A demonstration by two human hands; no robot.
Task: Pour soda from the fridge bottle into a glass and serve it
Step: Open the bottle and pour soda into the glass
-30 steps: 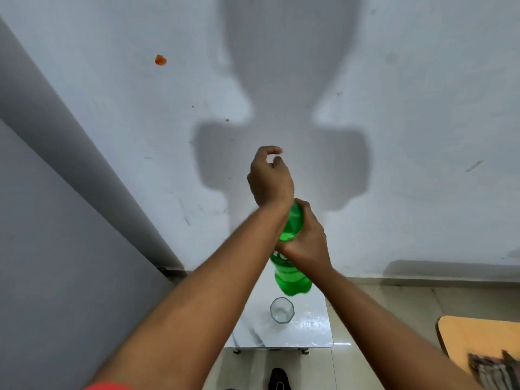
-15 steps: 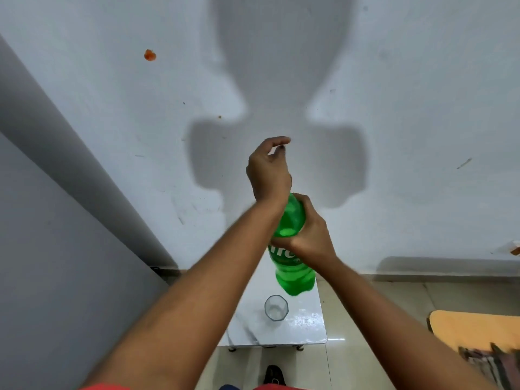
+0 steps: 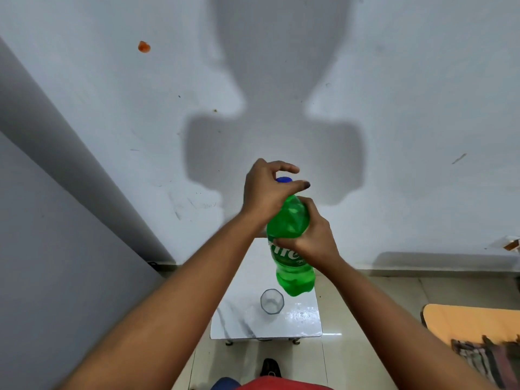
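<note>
Head view, looking down past both forearms. Left hand (image 3: pixel 266 190) sits on top of the bottle (image 3: pixel 291 249), its fingers (image 3: pixel 289 168) curled round the blue cap (image 3: pixel 283 180) and pinching it from above; thumb on the near side, forefinger arched over the far side. Cap is on the neck; whether it has loosened at all cannot be told. Right hand (image 3: pixel 311 237) wraps the bottle's shoulder and label, fingers pressed closed on the green plastic, carrying the weight.

Bottle held in the air, long axis near upright, cap end tipped slightly away toward the wall, base hanging above the surface (image 3: pixel 244 313). Left hand is the nearer one to the cap, so the twist is its job, I judge; right hand only has to resist the turn.

Glass (image 3: pixel 272 302) stands upright and empty on the surface, below and just left of the bottle's base, not touching it. Pouring will need the neck swung down and left toward that rim. Nothing else on the surface stands in the way. Orange-topped furniture (image 3: pixel 472 319) well off to the right; a dark shoe (image 3: pixel 270 367) on the floor below.
</note>
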